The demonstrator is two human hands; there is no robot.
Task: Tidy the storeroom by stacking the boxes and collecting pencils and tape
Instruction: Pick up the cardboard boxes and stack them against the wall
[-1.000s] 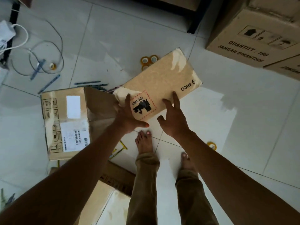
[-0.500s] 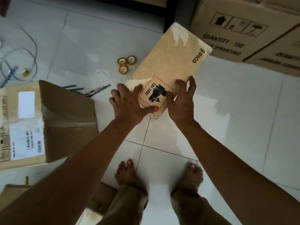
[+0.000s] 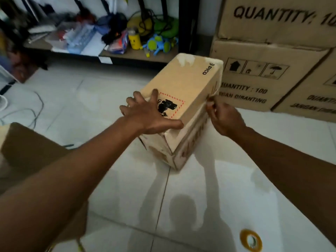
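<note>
A tan cardboard box [image 3: 189, 88] marked PICO, with a red-dashed label, is held off the white tiled floor between both hands. My left hand [image 3: 149, 115] lies spread on its top near corner, thumb along the edge. My right hand [image 3: 223, 117] grips the box's right side edge with curled fingers. A yellow tape roll [image 3: 251, 240] lies on the floor at the lower right. No pencils show clearly.
Large stacked cartons [image 3: 272, 75] printed QUANTITY: 100 stand at the right. A low shelf [image 3: 138, 53] with toys and clutter runs along the back. Another brown box [image 3: 23, 148] sits at the left, with cables [image 3: 36, 113] on the floor beyond it.
The view has swung up from the floor toward the shelf and cartons. The PICO box has been carried forward toward the cartons, and my right hand shifted from its top to its right side.
</note>
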